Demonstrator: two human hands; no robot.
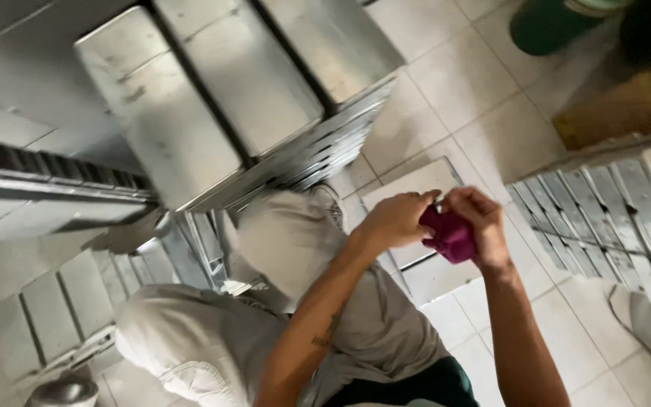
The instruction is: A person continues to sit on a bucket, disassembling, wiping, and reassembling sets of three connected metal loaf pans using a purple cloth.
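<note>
Both of my hands meet over the tiled floor in front of my knees. My right hand is wrapped around a crumpled magenta cloth-like thing. My left hand pinches the top edge of the same magenta thing, fingertips touching the right hand's. Something small and dark shows between the fingertips, too small to tell what it is. My grey-trousered legs are bent beneath my left forearm.
Stacked rectangular metal trays stand ahead, more trays at the right and at the lower left. One flat tray lies under my hands. A green container and a brown box sit at the upper right.
</note>
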